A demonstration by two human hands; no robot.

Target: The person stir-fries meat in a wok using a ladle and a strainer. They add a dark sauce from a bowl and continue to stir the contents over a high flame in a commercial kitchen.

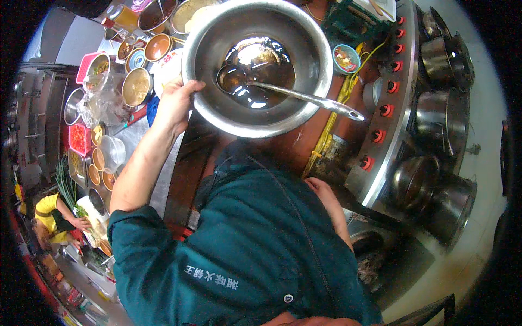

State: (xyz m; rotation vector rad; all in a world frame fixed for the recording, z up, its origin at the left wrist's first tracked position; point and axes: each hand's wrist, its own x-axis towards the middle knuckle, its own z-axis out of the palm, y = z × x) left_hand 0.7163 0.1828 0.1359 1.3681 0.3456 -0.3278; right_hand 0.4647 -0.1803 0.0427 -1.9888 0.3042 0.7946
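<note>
My left hand (175,100) grips the rim of a large steel bowl (204,118), its thumb over the edge and its fingers mostly hidden outside. Dark, shiny liquid (281,77) lies in the bowl's bottom. A metal ladle (301,95) rests there, its cup in the liquid and its handle reaching out over the right rim. Lower down, at the right side of my teal shirt, is my right hand (322,189). It is away from the bowl, and its fingers are partly hidden, so whether it holds anything cannot be told.
On the left, a counter (157,195) bears bowls, a pink basket of red pieces (79,138), plastic bags (104,102) and clear tubs (112,150). A co-worker in yellow (49,203) reaches over its far end. A stove with red knobs (378,136) and steel pots (438,114) stands right.
</note>
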